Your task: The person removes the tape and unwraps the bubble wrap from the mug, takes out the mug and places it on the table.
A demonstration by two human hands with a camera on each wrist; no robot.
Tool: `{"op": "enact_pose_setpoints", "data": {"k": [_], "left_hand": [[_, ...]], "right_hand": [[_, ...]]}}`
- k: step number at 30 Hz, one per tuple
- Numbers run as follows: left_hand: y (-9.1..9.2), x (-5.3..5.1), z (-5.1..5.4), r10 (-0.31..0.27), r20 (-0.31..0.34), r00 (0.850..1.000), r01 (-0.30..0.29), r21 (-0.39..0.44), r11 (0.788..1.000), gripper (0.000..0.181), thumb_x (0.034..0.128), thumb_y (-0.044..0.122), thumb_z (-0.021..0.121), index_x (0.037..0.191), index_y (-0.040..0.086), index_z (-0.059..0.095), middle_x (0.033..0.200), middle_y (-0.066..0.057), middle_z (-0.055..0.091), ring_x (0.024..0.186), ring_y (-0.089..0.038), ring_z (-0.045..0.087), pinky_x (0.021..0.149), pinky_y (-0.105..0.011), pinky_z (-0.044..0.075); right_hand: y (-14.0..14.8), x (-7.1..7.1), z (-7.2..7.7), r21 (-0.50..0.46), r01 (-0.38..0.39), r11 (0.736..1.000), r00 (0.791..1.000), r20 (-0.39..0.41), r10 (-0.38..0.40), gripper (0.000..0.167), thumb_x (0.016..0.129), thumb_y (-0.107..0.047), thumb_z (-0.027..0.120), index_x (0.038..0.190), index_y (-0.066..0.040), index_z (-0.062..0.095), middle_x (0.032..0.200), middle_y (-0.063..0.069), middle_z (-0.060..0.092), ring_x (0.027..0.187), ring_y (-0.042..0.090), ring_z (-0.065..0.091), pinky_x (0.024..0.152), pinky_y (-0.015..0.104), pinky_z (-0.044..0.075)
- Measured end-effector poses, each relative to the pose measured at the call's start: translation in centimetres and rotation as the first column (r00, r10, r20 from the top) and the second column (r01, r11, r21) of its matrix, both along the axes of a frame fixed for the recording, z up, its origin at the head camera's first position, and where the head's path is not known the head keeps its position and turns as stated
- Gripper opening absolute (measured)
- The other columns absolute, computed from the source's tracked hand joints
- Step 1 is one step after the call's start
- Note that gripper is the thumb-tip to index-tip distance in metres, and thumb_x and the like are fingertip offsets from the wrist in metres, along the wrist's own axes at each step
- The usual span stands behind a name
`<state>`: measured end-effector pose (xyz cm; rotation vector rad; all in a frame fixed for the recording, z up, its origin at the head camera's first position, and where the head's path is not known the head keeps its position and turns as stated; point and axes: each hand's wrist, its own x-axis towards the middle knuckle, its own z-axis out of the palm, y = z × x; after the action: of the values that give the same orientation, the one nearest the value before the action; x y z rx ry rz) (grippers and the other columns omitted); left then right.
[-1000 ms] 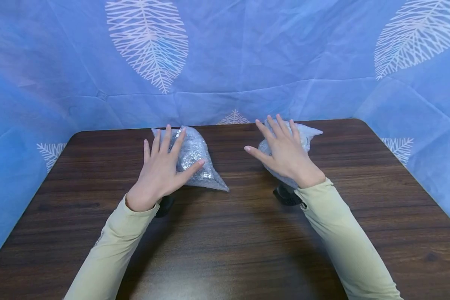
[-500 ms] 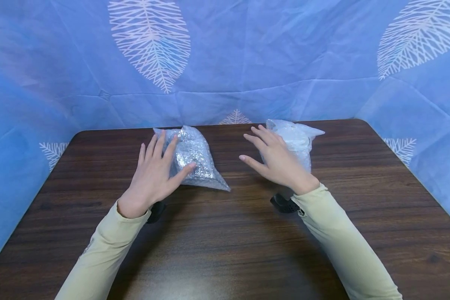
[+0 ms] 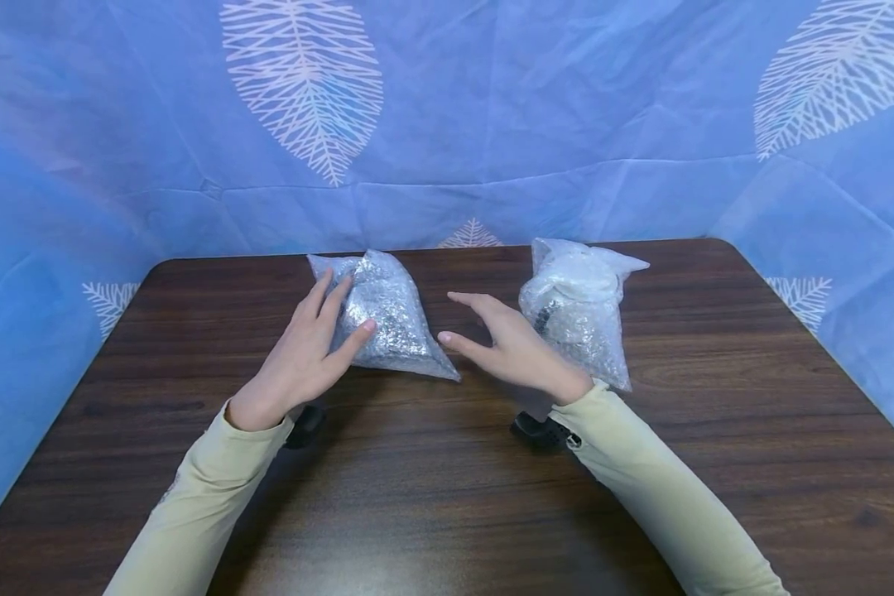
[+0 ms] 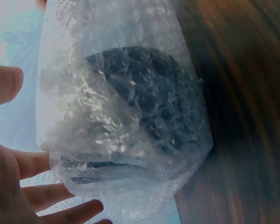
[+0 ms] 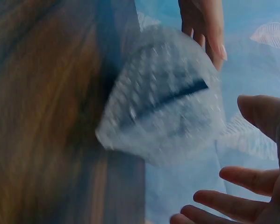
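Blue cloth [image 3: 447, 99] printed with pale feathery leaves hangs behind and to both sides of a dark, wood-grained tabletop [image 3: 447, 497]. Pale yellow-green sleeves [image 3: 656, 488] reach in from the near edge. Toward the far edge lie two parcels of clear bubble wrap: the left parcel [image 3: 395, 310], silvery and peaked at its corners, and, well apart from it, the right parcel [image 3: 588, 314], whiter at its top. The left hand [image 3: 294, 364] overlaps the left parcel's near-left side, thumb and fingers spread apart; whether a fingertip touches the wrap I cannot tell. The right hand [image 3: 517, 352] is between the parcels, its thumb and fingers apart and clasping nothing, tips pointing toward the left parcel. Below each wrist sits a small black device [image 3: 540, 430]. Through the left parcel's wrap, the left wrist view shows a dark, rounded shape [image 4: 144, 84].
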<state>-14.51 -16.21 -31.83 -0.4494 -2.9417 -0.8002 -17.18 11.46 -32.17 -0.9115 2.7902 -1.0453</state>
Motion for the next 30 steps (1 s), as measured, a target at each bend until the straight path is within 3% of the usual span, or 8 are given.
{"op": "enact_pose_setpoints", "data": {"k": [6, 13, 19, 30], "left_hand": [[-0.1, 0.0, -0.3, -0.007, -0.004, 1.000, 0.008, 0.025, 1.000, 0.075, 0.0991, 0.049, 0.042, 0.153, 0.005, 0.015, 0.161, -0.017, 0.000, 0.145, -0.040, 0.014, 0.111, -0.060, 0.024], [0.1, 0.0, -0.3, 0.019, -0.004, 1.000, -0.019, 0.005, 1.000, 0.075, 0.0978, 0.047, 0.047, 0.150, 0.000, 0.023, 0.159, -0.020, 0.005, 0.136, -0.045, 0.033, 0.104, -0.060, 0.035], [0.1, 0.0, -0.1, 0.034, -0.020, 0.999, -0.035, -0.007, 0.999, 0.073, 0.0966, 0.047, 0.050, 0.147, -0.002, 0.030, 0.159, -0.021, 0.009, 0.129, -0.045, 0.044, 0.098, -0.059, 0.041], [0.0, 0.5, -0.4, 0.037, -0.055, 0.998, -0.038, -0.009, 0.999, 0.070, 0.0964, 0.046, 0.051, 0.144, -0.002, 0.034, 0.158, -0.020, 0.012, 0.118, -0.044, 0.053, 0.091, -0.057, 0.047]], "right_hand": [[-1.2, 0.2, -0.9, -0.053, -0.023, 0.998, 0.988, 0.154, 0.031, 0.065, 0.094, -0.037, 0.060, 0.147, -0.009, 0.035, 0.149, 0.012, 0.040, 0.125, 0.033, 0.052, 0.099, 0.043, 0.047], [-2.0, 0.2, -1.4, -0.101, -0.008, 0.995, 0.963, 0.268, 0.035, 0.064, 0.095, -0.037, 0.059, 0.148, -0.012, 0.034, 0.146, 0.014, 0.044, 0.118, 0.027, 0.060, 0.091, 0.038, 0.053], [-2.2, 0.0, -1.7, -0.096, -0.013, 0.995, 0.951, 0.306, 0.042, 0.060, 0.095, -0.039, 0.058, 0.146, -0.014, 0.038, 0.134, 0.012, 0.057, 0.110, 0.021, 0.064, 0.086, 0.035, 0.055], [-2.4, 0.4, -1.8, -0.072, -0.054, 0.996, 0.941, 0.330, 0.075, 0.055, 0.096, -0.037, 0.056, 0.142, -0.009, 0.044, 0.133, 0.013, 0.057, 0.108, 0.023, 0.065, 0.087, 0.035, 0.054]]}}
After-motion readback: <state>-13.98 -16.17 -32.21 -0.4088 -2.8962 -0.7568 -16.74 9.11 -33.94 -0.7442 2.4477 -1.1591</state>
